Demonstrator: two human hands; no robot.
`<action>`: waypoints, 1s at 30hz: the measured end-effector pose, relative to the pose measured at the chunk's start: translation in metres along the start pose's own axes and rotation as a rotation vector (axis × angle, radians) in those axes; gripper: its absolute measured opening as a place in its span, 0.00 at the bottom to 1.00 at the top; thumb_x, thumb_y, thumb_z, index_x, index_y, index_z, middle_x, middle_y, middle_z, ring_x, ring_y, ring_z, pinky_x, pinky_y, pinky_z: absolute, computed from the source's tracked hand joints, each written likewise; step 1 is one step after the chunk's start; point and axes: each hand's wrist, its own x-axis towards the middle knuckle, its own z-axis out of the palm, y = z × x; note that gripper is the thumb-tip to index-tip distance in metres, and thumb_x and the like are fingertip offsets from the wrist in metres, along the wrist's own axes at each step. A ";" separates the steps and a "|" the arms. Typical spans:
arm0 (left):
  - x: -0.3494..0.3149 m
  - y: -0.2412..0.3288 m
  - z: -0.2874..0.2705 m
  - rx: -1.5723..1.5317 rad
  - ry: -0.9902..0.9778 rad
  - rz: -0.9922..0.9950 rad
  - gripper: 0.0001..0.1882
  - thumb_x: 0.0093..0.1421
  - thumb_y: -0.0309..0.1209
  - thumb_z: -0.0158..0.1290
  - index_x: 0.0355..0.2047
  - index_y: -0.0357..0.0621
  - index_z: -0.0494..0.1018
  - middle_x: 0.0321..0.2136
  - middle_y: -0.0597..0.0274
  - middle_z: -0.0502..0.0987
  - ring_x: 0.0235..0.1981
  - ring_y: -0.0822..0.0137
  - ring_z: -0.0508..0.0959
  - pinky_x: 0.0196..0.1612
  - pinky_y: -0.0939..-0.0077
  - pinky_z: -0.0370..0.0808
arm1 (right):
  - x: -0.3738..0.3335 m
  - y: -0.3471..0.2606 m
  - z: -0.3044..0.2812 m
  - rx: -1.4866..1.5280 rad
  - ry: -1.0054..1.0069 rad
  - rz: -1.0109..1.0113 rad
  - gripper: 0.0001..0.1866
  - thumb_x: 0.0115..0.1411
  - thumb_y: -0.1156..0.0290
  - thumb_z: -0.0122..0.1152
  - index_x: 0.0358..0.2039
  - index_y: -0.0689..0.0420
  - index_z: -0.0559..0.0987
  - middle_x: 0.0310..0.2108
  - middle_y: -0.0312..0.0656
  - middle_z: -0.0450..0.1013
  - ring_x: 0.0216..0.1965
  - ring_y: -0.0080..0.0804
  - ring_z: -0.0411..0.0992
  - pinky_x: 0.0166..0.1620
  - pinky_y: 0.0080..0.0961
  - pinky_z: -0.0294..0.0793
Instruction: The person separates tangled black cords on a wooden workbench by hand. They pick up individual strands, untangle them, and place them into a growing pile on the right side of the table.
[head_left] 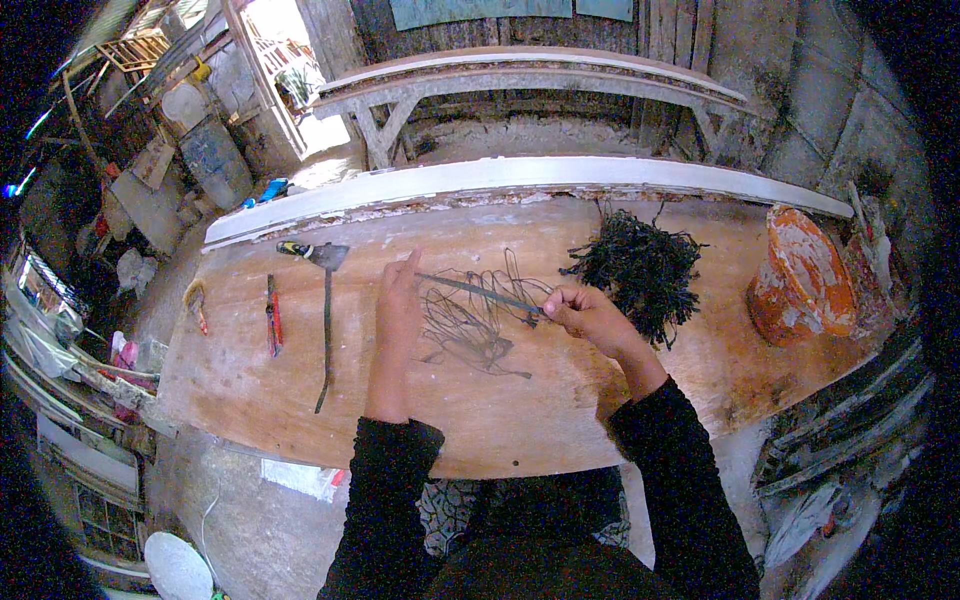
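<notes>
A narrow dark strip is stretched between my two hands above the wooden table. At its left end my left hand is closed on it, index finger pointing away from me. My right hand pinches the right end between thumb and fingers. Under the strip lies a loose tangle of thin wire. A heap of black shredded strips sits just beyond my right hand. Left of my left hand, another dark strip lies lengthwise on the table, its far end by a scraper.
Red-handled pliers and a small brush lie at the table's left. An orange bucket, crusted with white, stands at the right end. A long white moulding runs along the far edge. Behind it is a wooden bench.
</notes>
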 end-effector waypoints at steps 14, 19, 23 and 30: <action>-0.002 0.004 0.004 -0.642 -0.320 -0.251 0.14 0.52 0.22 0.40 0.39 0.40 0.68 0.27 0.61 0.74 0.16 0.79 0.65 0.19 0.88 0.63 | -0.005 0.006 -0.035 0.937 0.032 -0.238 0.10 0.53 0.61 0.47 0.22 0.53 0.67 0.10 0.28 0.58 0.10 0.14 0.53 0.16 0.11 0.54; -0.002 0.010 0.006 -0.739 -0.364 -0.286 0.13 0.53 0.22 0.40 0.39 0.37 0.68 0.26 0.62 0.74 0.15 0.79 0.64 0.19 0.88 0.63 | -0.001 0.008 -0.043 1.029 0.142 -0.305 0.08 0.55 0.64 0.45 0.30 0.55 0.68 0.15 0.28 0.61 0.14 0.15 0.57 0.18 0.12 0.58; -0.005 0.010 0.010 -0.704 -0.335 -0.310 0.12 0.51 0.22 0.42 0.36 0.36 0.69 0.24 0.62 0.73 0.16 0.78 0.64 0.20 0.87 0.63 | -0.001 0.004 -0.044 1.195 0.181 -0.309 0.11 0.55 0.66 0.46 0.38 0.55 0.66 0.20 0.28 0.64 0.16 0.16 0.58 0.20 0.13 0.61; -0.009 0.016 0.010 -0.189 -0.434 -0.114 0.10 0.50 0.29 0.47 0.33 0.42 0.71 0.28 0.61 0.74 0.27 0.69 0.73 0.31 0.78 0.68 | 0.000 0.004 -0.048 1.217 0.290 -0.422 0.15 0.53 0.67 0.48 0.43 0.53 0.65 0.27 0.29 0.68 0.18 0.17 0.62 0.23 0.13 0.64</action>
